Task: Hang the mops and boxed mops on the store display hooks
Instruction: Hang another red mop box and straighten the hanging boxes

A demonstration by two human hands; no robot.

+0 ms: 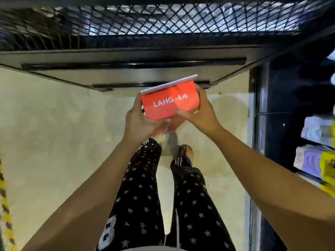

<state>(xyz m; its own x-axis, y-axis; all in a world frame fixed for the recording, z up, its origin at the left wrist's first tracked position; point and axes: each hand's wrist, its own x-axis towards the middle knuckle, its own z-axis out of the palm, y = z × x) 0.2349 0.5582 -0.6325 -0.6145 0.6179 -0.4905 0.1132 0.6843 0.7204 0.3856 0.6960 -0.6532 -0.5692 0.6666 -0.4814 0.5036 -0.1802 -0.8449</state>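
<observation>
Currently 1 boxed mop in view: a long red cardboard box with white "LAHG" lettering and 1 white flap along its upper edge. It is held in mid-air in front of the body, above the floor, with its upper end level with the front edge of the rack base; contact with the base cannot be told.

Hands, 2, both on the box:
- left hand: fingers curled round the left end, thumb along the lower corner
- right hand: fingers wrapped behind the right end, thumb pressed on the red front face

Fixture: 1 black diamond-mesh metal panel, blurred at the left; below it 1 black metal base carrying 2 horizontal black bars.

Other items:
- beige tiled floor
- black trousers with white stars, 2 legs
- 1 sandalled foot
- white, purple and yellow packs on a side shelf at the right edge, count unclear
- 1 yellow-and-black chain at the left edge
</observation>
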